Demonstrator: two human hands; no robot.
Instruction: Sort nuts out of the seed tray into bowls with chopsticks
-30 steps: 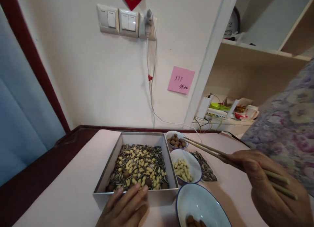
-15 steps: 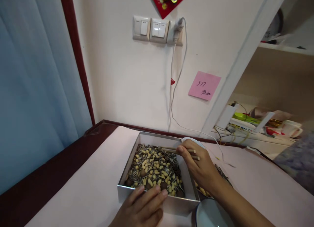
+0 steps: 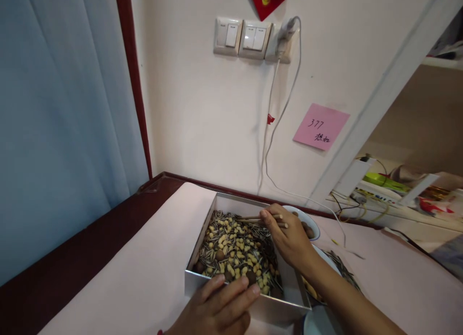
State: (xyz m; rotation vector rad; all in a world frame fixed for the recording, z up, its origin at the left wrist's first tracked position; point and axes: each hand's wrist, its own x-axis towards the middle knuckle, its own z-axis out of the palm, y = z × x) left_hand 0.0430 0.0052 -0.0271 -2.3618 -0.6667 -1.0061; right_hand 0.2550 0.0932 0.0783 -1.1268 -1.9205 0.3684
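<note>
A shallow silver-edged box (image 3: 302,291) holds striped sunflower seeds (image 3: 219,222), peanuts (image 3: 231,238) and several round brown nuts (image 3: 219,255). Inside it, near the far wall, my right hand (image 3: 289,233) is closed around a pair of wooden chopsticks (image 3: 249,218). Their tips reach down into the seeds at the far side; whether anything is between them I cannot tell. My left hand (image 3: 220,306) lies over the near rim of the box, fingers stretched out and slightly apart, fingertips at the edge of the nuts. Its thumb is hidden.
A white bowl (image 3: 314,223) with brown nuts stands behind my right hand. Under my right forearm, another dish with peanuts and sunflower seeds (image 3: 343,270) is partly covered. A pale bowl (image 3: 320,323) is at the bottom edge. A white cable (image 3: 327,209) trails onto the table.
The view has swung left, so everything sits further right in the picture. More of the bowl with brown nuts shows. Both hands keep nearly the same places at the box.
</note>
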